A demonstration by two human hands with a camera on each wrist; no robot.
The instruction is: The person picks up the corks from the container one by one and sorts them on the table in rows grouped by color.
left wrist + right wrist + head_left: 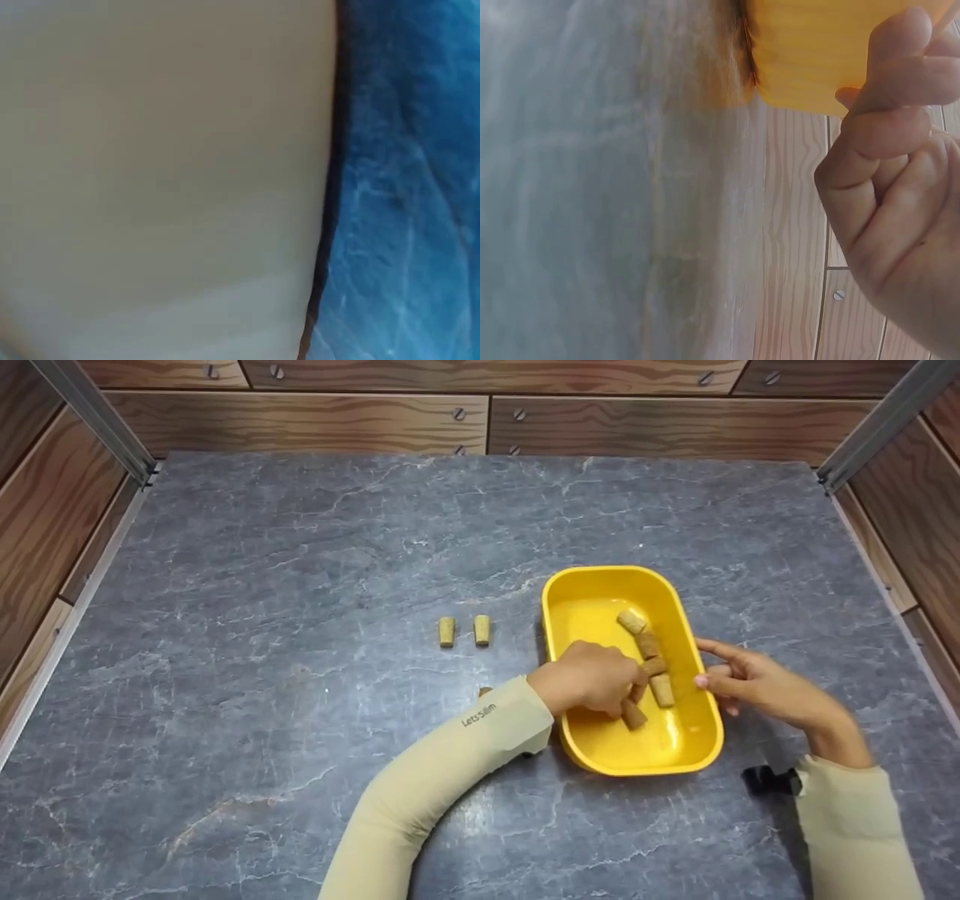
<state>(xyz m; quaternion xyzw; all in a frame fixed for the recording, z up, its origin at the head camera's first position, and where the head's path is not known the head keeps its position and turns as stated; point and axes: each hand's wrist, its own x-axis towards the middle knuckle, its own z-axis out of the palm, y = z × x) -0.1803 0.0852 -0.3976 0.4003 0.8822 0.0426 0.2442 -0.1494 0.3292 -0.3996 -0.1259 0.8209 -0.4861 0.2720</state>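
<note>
A yellow plastic tub (600, 761) holds several tapered cork stoppers, some lighter, some browner. My left hand (596, 679) reaches over its left rim with fingers bent downward, the fingertips at a brown cork stopper (634, 715); they appear to pinch its upper end, though the thumb is hidden. Close beside those fingers lie another brown cork (654, 666) and a pale cork (662, 691). Against the tub's right outer side, my right hand (765, 686) rests its extended index finger and thumb, the other fingers bent beneath. The left wrist view shows mostly blurred pale sleeve.
Left of the tub, two pale corks (447, 631) stand on the grey marbled tabletop (300, 585). Another cork (485, 690) is mostly covered by the left sleeve. A black strap piece (769, 780) sticks out at the right cuff. Wood-patterned panels (300, 424) border the table.
</note>
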